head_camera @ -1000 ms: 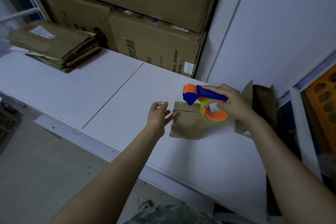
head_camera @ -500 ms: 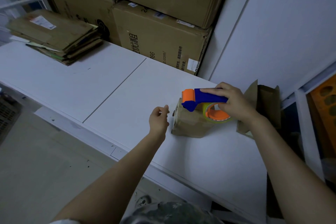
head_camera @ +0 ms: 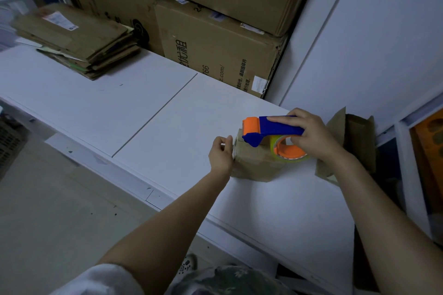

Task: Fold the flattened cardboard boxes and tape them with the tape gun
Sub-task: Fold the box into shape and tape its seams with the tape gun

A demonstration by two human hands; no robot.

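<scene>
The small cardboard box stood just right of the frame's centre on the white table, already folded into shape. The left hand was against the box's left side, fingers curled and pinching at its upper left edge; whether a tape end lay under them could not be made out. The right hand was wrapped round the blue handle of the tape gun, whose orange head sat over the box's top left corner, with the tape roll hanging at the box's right side.

The box looked light and thin-walled, likely to slide on the smooth table or cave in under a hard push, so bracing its left wall near the corner, where the board is stiffest, seemed the sound hold. The gun seemed rigid and best held by its handle, clear of the cutter at the head.

Another folded box stood at the right edge, and a stack of flattened boxes lay at the upper left.
</scene>
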